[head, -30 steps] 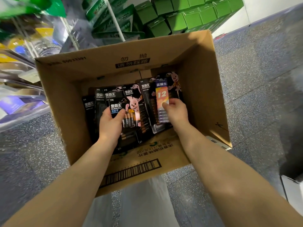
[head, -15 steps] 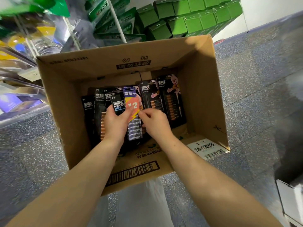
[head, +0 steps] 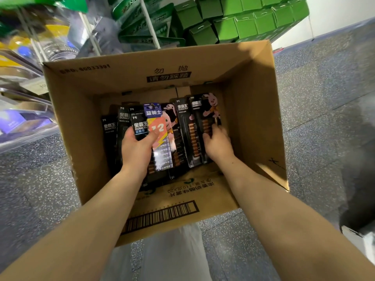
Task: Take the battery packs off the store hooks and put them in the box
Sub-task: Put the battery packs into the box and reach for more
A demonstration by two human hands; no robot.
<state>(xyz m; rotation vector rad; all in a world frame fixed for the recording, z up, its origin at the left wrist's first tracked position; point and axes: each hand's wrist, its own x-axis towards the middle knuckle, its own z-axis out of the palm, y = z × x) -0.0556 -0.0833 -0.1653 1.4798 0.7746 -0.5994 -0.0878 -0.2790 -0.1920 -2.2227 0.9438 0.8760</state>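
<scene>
From the head camera, an open cardboard box (head: 253,110) stands on a speckled grey floor (head: 324,98), its flaps up and its bottom lined with a row of black Duracell battery packs (head: 183,126) lying overlapped and leaning toward the far wall. The left hand (head: 137,148) reaches into the left half of the box, its fingers curled round a small black Duracell card (head: 140,126) with the thumb pressed across the front of a blue-and-orange battery pack (head: 159,134) printed with "12", so that both packs are gripped together above the row beneath. The blue-and-orange pack stands nearly upright in the middle of the box, its clear blister of cells hanging below the thumb. The right hand (head: 218,144) is at the right side of the box, fingers bent over the lower part of the rightmost black pack (head: 205,118), the one with a pink rabbit figure printed at its top; the fingertips are blurred, so whether they pinch that pack or only press on it cannot be told. Both bare forearms come in from the bottom edge. Beyond the box's far wall are stacked green cartons (head: 243,19) and a white metal shelf upright (head: 149,23), with blurred shelf goods at the left.
</scene>
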